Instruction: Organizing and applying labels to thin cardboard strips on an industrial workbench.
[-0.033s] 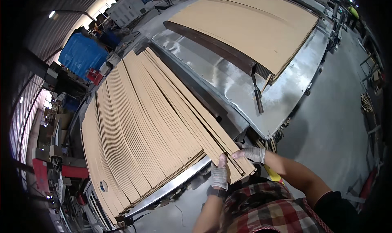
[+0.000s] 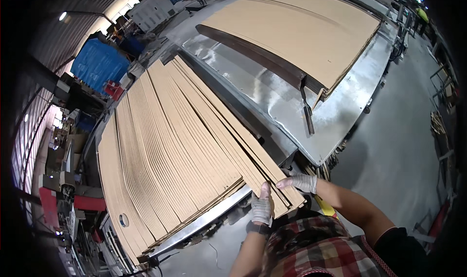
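Observation:
Long tan cardboard sheets [image 2: 160, 150] lie fanned out and overlapping on a metal-edged table in front of me. The rightmost few, a narrow bundle of cardboard sheets [image 2: 253, 167], jut out past the others toward my body. My left hand [image 2: 261, 205], in a whitish glove, grips the left side of that jutting end, thumb on top. On its right side my gloved right hand [image 2: 299, 181] is closed around the edge, thumb also laid on top. The fingers beneath the cardboard are mostly hidden. Dark gaps show between the bundle's layers.
Beyond the fanned sheets, a flat cardboard stack [image 2: 296, 29] rests on a shiny metal table [image 2: 233, 68] behind a dark metal bar [image 2: 253, 56]. A black-handled tool [image 2: 308, 116] lies near its corner. A person in a yellow top [image 2: 421, 15] stands far right.

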### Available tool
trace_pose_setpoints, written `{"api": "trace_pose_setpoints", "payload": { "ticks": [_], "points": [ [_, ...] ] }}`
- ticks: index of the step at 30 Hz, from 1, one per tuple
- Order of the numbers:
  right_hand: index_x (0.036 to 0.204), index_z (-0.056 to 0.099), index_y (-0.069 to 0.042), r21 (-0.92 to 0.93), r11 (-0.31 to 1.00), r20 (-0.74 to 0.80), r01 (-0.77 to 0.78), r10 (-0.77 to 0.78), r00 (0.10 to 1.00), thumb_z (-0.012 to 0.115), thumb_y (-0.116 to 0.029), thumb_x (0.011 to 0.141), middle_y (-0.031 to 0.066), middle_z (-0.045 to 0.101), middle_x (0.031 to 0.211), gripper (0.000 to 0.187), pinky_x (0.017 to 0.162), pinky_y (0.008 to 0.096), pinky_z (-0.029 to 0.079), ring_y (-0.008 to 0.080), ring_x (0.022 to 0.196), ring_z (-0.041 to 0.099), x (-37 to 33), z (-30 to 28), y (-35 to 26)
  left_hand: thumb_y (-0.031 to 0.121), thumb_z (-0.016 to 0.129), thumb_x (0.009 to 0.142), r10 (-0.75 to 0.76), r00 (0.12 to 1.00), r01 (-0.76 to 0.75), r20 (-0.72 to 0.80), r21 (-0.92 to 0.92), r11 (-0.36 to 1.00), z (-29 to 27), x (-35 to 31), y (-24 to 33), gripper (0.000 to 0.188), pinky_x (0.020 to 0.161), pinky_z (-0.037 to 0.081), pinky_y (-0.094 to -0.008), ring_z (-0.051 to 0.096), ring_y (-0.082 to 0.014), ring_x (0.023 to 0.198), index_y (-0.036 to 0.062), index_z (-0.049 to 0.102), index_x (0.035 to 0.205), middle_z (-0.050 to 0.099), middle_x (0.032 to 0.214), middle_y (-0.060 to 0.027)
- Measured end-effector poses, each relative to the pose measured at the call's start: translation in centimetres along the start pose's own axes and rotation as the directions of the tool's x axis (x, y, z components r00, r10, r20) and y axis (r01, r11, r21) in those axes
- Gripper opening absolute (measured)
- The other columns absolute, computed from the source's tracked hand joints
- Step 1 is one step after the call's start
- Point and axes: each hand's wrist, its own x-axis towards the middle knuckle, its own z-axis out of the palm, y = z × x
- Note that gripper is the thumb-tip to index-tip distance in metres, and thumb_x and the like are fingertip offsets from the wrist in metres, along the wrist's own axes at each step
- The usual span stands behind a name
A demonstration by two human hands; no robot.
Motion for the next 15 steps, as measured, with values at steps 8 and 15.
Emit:
{"api": "trace_pose_setpoints", "payload": {
  "ticks": [8, 15],
  "points": [
    [0.145, 0.020, 0.000, -0.189, 0.982, -0.089, 0.032, -0.049, 0.995, 0.077, -0.039, 0.070, 0.0176, 0.045, 0.134, 0.102, 0.104, 0.0356, 0.035, 0.0251, 0.123, 0.046, 0.4, 0.0, 0.8, 0.031, 0.072, 0.084, 0.005, 0.999, -0.004, -0.045, 0.015, 1.000, 0.5, -0.7, -0.4, 0.060, 0.089, 0.041, -0.0304, 0.053, -0.0174, 0.101, -0.0006, 0.043, 0.126, 0.058, 0.113, -0.0103],
    [0.136, 0.026, 0.015, -0.561, 0.805, -0.413, -0.191, -0.072, 0.908, 0.078, -0.052, 0.064, 0.0272, 0.043, 0.133, 0.111, 0.103, 0.0368, 0.037, 0.0325, 0.124, 0.045, 1.6, 2.0, -3.0, 0.039, 0.066, 0.087, 0.001, 0.991, 0.027, -0.137, 0.199, 0.980, 1.8, 0.4, 1.4, 0.055, 0.080, 0.044, -0.0268, 0.054, -0.0153, 0.090, -0.0003, 0.048, 0.120, 0.059, 0.105, -0.0069]
  ]
}}
